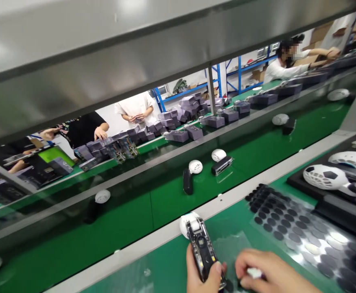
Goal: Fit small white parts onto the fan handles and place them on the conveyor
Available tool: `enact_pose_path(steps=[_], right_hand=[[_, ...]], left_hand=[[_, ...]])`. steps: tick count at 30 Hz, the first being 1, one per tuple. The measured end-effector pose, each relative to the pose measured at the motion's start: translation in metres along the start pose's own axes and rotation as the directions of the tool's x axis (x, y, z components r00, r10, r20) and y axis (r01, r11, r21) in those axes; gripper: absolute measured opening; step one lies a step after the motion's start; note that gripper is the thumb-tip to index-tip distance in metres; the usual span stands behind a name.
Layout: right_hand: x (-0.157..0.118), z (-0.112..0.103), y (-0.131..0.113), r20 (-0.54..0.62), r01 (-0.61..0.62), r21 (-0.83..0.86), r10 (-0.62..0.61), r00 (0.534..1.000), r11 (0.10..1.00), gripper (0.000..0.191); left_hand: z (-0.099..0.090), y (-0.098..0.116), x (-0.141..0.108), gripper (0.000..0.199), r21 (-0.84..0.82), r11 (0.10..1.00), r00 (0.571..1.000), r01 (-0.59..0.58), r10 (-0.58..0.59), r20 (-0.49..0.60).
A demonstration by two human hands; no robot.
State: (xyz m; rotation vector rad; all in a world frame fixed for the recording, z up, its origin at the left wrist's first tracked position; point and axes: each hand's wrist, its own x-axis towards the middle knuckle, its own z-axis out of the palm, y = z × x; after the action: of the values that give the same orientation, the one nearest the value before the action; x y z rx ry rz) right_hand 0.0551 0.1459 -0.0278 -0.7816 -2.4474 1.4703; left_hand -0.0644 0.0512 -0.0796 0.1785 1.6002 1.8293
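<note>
My left hand is closed around a black device with a clear casing and a round white head, held over the near green work surface, its white end toward the belt. To the right, my right hand is closed in a pinch, with a small white item partly visible between its fingers; what exactly it is cannot be made out. A clear plastic sheet lies beyond the hands. Further right rests a sheet of round black stickers.
White-and-black devices are spread along the green belt. A black tray holds more devices at the right. Purple boxes line the far side, where several people work. A metal shelf spans overhead.
</note>
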Motion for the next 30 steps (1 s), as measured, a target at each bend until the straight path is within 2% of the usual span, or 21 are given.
enact_pose_path(steps=[2,4,8,13,18,25,30], right_hand=[[0.004,-0.008,-0.014,-0.048,-0.062,0.138,0.069,0.996,0.989,0.011],[0.011,-0.013,-0.029,-0.093,-0.042,0.206,0.062,0.994,0.978,0.01],[0.028,-0.01,-0.047,-0.15,0.101,0.107,-0.084,0.985,0.989,0.015],[0.037,-0.001,-0.045,-0.154,0.172,0.025,-0.166,0.974,0.985,0.017],[0.038,0.001,-0.043,-0.158,0.251,-0.028,-0.253,0.955,0.967,0.019],[0.04,0.004,-0.042,-0.176,0.343,-0.115,-0.359,0.916,0.932,0.02],[0.04,0.008,-0.037,-0.136,0.462,-0.17,-0.485,0.864,0.871,0.019]], left_hand=[[-0.002,0.0,0.0,0.088,0.041,0.999,1.0,0.007,-0.007,0.012],[-0.002,0.0,-0.001,0.088,0.026,1.0,1.0,0.004,-0.004,0.021],[0.001,0.007,-0.003,0.089,-0.03,0.999,0.997,0.021,-0.019,0.08],[0.002,0.014,-0.006,0.082,0.055,0.998,0.991,0.02,-0.027,0.13],[0.004,0.017,-0.009,0.08,0.021,0.999,0.994,0.029,-0.031,0.106],[0.012,0.034,-0.016,0.073,0.022,0.999,0.998,0.038,-0.039,0.04],[0.007,0.027,-0.013,0.066,0.141,0.99,1.0,-0.022,0.021,0.011]])
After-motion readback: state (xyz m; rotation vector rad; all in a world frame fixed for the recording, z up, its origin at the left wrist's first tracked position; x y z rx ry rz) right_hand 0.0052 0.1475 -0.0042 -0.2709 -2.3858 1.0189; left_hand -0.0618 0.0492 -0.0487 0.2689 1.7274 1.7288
